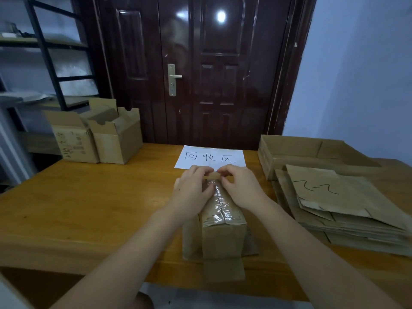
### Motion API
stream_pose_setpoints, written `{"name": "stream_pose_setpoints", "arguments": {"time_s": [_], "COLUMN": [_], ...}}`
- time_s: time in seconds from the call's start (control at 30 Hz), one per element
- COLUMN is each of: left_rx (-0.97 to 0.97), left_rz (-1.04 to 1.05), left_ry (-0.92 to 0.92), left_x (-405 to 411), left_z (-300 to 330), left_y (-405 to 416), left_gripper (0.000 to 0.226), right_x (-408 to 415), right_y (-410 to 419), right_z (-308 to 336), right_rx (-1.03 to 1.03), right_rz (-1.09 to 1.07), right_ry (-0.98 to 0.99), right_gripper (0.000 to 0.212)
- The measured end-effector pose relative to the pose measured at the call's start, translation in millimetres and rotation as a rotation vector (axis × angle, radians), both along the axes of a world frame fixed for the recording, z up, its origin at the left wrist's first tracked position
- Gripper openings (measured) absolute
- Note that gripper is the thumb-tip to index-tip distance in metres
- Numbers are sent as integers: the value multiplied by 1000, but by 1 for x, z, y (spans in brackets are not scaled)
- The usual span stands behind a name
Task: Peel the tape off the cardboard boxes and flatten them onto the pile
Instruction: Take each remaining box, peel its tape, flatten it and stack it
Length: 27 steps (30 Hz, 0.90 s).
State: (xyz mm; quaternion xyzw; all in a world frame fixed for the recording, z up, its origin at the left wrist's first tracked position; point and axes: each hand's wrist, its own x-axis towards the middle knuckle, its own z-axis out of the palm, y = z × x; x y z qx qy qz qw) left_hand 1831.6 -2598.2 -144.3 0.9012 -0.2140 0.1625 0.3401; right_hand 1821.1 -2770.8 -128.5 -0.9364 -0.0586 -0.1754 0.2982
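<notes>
**Both hands at far end of taped box, pinching tape**

Taped cardboard box stands on the wooden worktop, centre, close to the person, long axis running away from the camera. Clear shiny tape runs along its top seam and down the near face, a loose tape end hanging past the worktop's near edge.

Left hand rests on the box's far left top edge, fingers curled, pinching a small lifted bit of tape at the far end. Right hand mirrors it on the right, fingers curled and pinching the same tape bit; fingertips of both hands nearly meet.

Just beyond the hands, a white paper sign with handwritten characters lies flat on the worktop. Right side: pile of flattened boxes, top sheet marked with a black squiggle; behind it an open shallow carton. Far left corner: two open boxes standing side by side, touching, flaps up. Dark door behind the worktop, metal shelf rack at left.
</notes>
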Motion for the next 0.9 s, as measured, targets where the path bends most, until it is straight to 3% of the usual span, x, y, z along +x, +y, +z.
{"name": "stream_pose_setpoints", "arguments": {"time_s": [0.2, 0.37, 0.57, 0.9], "left_rx": [145, 238, 245, 327], "left_rz": [85, 161, 170, 129], "left_ry": [-199, -301, -440, -537], "left_x": [-1, 4, 8, 3], "left_z": [3, 1, -9, 0], "left_y": [0, -1, -2, -1], "left_gripper": [44, 24, 39, 29], "right_x": [1, -7, -13, -19], "right_y": [5, 3, 1, 1], "right_z": [1, 1, -3, -1], "right_rx": [-39, 1, -98, -56], "right_rz": [-12, 97, 130, 109], "right_ry": [-158, -135, -186, -167], "right_gripper": [14, 8, 24, 25]}}
